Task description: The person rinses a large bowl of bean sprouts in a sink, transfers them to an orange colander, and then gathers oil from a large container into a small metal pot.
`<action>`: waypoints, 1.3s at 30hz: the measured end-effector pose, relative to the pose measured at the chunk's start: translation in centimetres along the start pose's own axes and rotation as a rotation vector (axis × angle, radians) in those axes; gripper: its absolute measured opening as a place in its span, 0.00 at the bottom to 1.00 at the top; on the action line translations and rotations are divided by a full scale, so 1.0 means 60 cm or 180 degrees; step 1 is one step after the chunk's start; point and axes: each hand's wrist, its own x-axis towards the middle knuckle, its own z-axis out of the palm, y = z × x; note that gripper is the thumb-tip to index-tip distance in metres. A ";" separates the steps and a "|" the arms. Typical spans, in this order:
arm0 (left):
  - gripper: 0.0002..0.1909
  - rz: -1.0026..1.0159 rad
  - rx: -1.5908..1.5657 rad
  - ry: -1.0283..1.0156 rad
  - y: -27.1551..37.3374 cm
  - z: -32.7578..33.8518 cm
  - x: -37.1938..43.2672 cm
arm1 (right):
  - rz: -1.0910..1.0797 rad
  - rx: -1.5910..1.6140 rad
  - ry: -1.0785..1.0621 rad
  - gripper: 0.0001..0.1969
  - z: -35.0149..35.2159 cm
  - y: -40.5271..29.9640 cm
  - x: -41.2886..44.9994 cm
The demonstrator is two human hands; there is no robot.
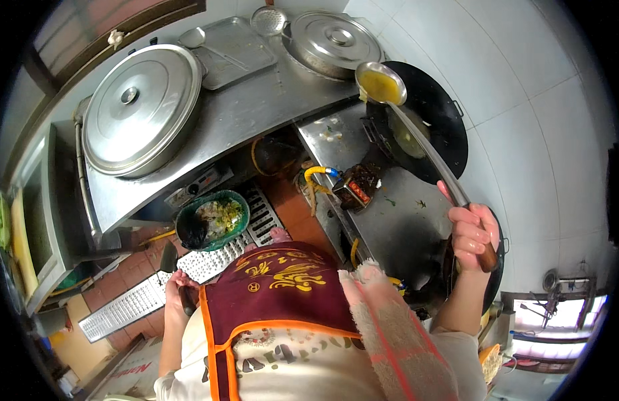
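My right hand (472, 233) grips the wooden handle of a long metal ladle (380, 85), whose bowl holds yellow liquid and is raised over the near-left rim of a black wok (439, 135). Some pale liquid lies at the bottom of that wok. Down at my left side, my left hand (181, 295) is closed around the dark handle of a tool with a flat dark metal blade (168, 257), likely a spatula. A second dark pan (493, 280) is partly hidden behind my right hand and forearm.
Large lidded steel pots (154, 100) (334, 42) stand on the steel counter (259, 108) with a metal tray (239, 42), a small ladle and a skimmer (268, 21). A yellow gas hose (317, 173) joins a burner part (354, 193). A green basket (239, 228) of scraps is below, by the floor grate (124, 306).
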 end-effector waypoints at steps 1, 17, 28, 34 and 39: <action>0.12 -0.0154 -0.0023 0.0020 -0.001 0.003 -0.002 | 0.0034 -0.0021 0.0016 0.29 0.010 0.011 -0.002; 0.14 0.0099 -0.0470 0.0224 -0.132 -0.057 -0.099 | 0.2131 -0.0327 0.0261 0.34 -0.034 0.045 0.051; 0.13 0.0124 -0.0897 0.0230 -0.213 -0.106 -0.141 | 0.2847 -0.1369 0.0575 0.26 -0.099 0.109 0.096; 0.14 -0.0070 -0.0937 0.0064 -0.203 -0.163 -0.153 | 0.3015 -0.1981 0.0624 0.18 -0.180 0.195 0.137; 0.14 -0.0045 -0.0982 -0.0085 -0.173 -0.203 -0.157 | 0.2779 -0.2869 0.0879 0.10 -0.283 0.282 0.189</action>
